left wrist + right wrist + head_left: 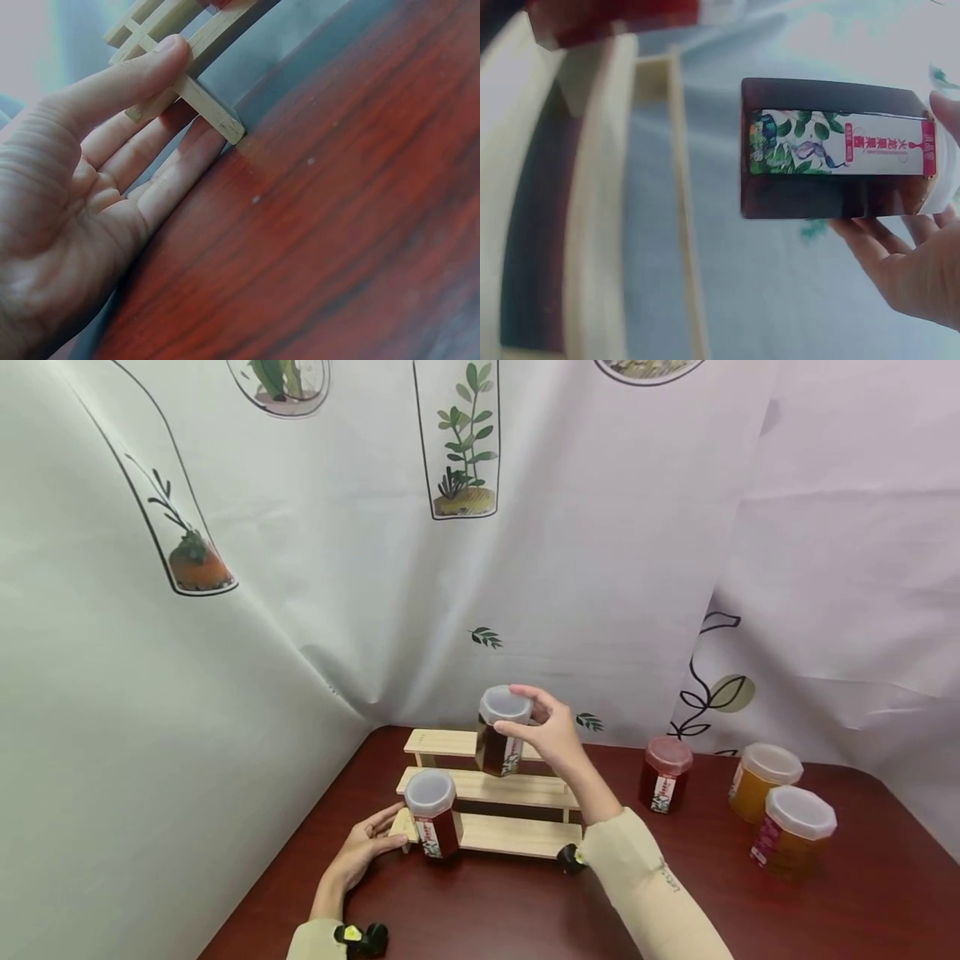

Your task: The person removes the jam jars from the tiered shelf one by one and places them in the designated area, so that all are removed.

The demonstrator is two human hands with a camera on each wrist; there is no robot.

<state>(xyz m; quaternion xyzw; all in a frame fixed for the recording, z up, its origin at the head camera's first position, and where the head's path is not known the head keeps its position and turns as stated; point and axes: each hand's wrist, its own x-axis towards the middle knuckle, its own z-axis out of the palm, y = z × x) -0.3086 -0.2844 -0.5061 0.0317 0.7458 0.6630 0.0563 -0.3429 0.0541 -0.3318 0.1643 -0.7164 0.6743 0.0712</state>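
Note:
My right hand (551, 731) grips a dark jar (498, 752) near its pale lid, thumb on one side and fingers on the other. The jar is in the air over the upper steps of a three-step wooden rack (517, 835). In the right wrist view the jar's label (844, 142) shows leaves and red print. My left hand (360, 852) holds the left end of the bottom step; in the left wrist view the thumb (161, 60) lies on the wood with the fingers behind it. Beside that hand, a dark red jar (438, 827) stands at the bottom step's left end.
To the right of the rack stand a red jar (664, 777), an amber jar (757, 785) and another amber jar (787, 843) on the dark red table (480, 910). A white cloth (600, 568) printed with plants hangs behind and at the left.

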